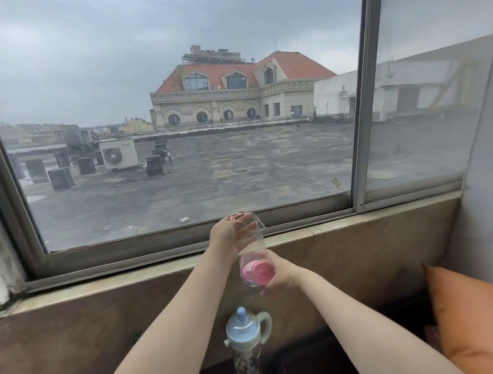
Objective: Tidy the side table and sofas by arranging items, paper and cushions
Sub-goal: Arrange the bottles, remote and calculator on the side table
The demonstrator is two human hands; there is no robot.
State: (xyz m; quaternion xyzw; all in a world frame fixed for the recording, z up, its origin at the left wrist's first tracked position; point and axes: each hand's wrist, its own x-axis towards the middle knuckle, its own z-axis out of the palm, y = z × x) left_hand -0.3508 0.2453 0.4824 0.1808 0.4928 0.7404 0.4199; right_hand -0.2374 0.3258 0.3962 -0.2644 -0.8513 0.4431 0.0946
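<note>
A: Why the tilt on the clear bottle [250, 245]?
B: Left hand [228, 236] cups its base, right hand [283, 273] grips the pink cap [258, 272] end, probably to stand it on the window sill [358, 222], above the baby bottle [247, 341].

Both hands are holding a clear bottle [251, 246] with a pink cap [258, 272] before the window sill [358, 218]: left hand [228, 236] gripping its base, right hand [283, 273] its cap end. A blue-lidded baby bottle [246, 341] is standing below, an orange cushion [476, 319] lying right.
</note>
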